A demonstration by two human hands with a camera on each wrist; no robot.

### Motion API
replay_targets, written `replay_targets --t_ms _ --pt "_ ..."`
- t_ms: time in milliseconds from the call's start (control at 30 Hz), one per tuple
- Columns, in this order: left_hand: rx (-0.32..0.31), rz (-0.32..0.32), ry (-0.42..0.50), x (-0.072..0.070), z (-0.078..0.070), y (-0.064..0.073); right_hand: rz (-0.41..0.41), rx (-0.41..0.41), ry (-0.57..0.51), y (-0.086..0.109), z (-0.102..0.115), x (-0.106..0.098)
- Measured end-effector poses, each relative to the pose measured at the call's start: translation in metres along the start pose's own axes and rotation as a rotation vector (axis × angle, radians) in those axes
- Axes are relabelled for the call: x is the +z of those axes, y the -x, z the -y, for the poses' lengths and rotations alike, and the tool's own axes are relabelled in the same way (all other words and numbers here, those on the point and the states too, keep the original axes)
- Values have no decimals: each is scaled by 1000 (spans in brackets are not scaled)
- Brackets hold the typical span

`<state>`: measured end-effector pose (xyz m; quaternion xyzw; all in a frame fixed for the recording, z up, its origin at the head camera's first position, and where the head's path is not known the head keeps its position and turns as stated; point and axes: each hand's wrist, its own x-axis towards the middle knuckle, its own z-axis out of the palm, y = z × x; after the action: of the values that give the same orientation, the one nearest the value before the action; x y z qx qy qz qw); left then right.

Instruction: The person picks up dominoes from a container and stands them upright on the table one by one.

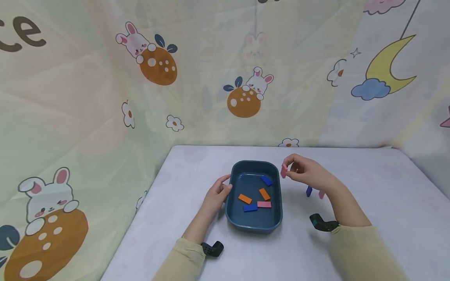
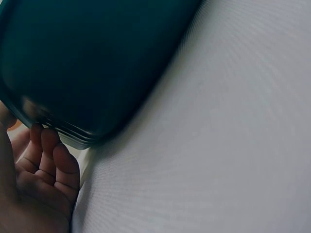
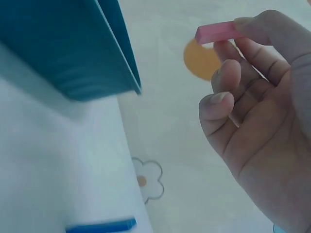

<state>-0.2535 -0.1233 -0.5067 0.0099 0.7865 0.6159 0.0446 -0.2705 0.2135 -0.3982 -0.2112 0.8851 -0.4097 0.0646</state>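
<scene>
Head view shows a pink block (image 1: 283, 171) just beside the far right corner of the blue tray (image 1: 254, 229), apart from its rim and pinched between thumb and fingers of the right hand (image 1: 311, 172). The step in hand looks like bringing it to the tray; next seems to call for a shift left past the rim, then release. Inside lie two blue blocks (image 1: 250, 208), two orange blocks (image 1: 245, 199) and a second pink block (image 1: 264, 204). Whether the left hand (image 1: 213, 198) grips the tray's left side or merely touches it, I cannot tell. A loose blue block (image 1: 309, 191) and loose pink block (image 1: 321, 194) are on the surface (image 1: 158, 222) near the right wrist. The backdrop (image 1: 211, 23) reads "ce"; no brand is legible.
</scene>
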Motion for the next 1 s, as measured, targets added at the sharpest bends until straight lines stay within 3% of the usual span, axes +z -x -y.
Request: replay_targets --t_ms 267,400,800,1000 --pt "11 9 -7 -1 1 0 -48 38 -4 27 -18 -22" --pt "19 -3 -5 -2 2 1 -63 17 16 39 -29 -31" --pt "31 4 -16 0 2 0 -146 102 109 84 -67 -51" --pt "21 5 -11 0 2 0 -139 146 116 97 -92 -52"
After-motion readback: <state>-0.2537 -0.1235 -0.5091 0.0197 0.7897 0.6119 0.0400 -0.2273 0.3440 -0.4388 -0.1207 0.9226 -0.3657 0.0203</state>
